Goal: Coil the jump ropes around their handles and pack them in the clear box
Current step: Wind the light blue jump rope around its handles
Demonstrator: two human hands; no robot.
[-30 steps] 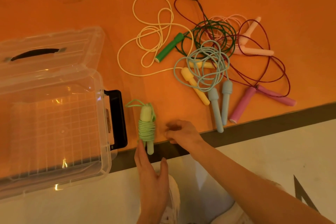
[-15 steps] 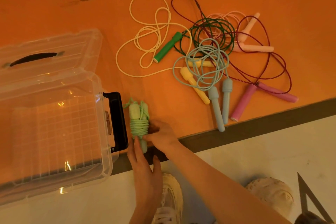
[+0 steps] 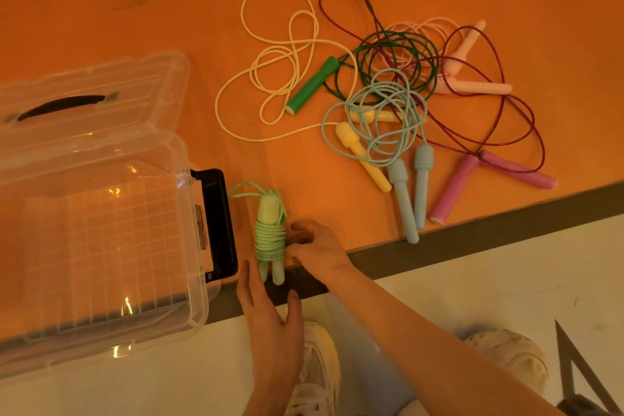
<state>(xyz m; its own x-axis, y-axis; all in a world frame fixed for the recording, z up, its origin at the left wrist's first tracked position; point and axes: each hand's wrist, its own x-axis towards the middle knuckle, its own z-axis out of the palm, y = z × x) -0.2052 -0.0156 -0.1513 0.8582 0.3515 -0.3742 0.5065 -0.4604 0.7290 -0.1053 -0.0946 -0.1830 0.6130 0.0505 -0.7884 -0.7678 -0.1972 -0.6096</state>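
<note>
Both hands sit at the near edge of the orange mat [image 3: 101, 3]. From my remote seat I see the right hand [image 3: 317, 248] reaching in from the lower right on a long, bare forearm, its fingers curled against the right side of the coiled mint-green jump rope [image 3: 270, 240] — gripping the wound cord. The left hand [image 3: 270, 317] comes up from below, fingers straight and relaxed, thumb spread wide; its fingertips lie just below and left of the bundle's handle ends, and I cannot tell whether they touch.

Largest on the mat is the clear box [image 3: 101, 246] at the left, open, with a black latch [image 3: 217, 223] on its right wall and its lid [image 3: 91, 94] tipped back behind it. I see no rope inside it.

The mint-green bundle lies just right of the latch, handles side by side, a loose loop sticking out at the far end.

Further right lies a tangle of uncoiled ropes — a cream rope with yellow handles [image 3: 363, 155], a light-blue rope [image 3: 401, 192], a dark-green rope [image 3: 312, 84], a maroon rope with pink handles [image 3: 454, 189] and a pale-pink rope [image 3: 472, 86].

White sneakers [image 3: 506, 358] show on the floor below.
</note>
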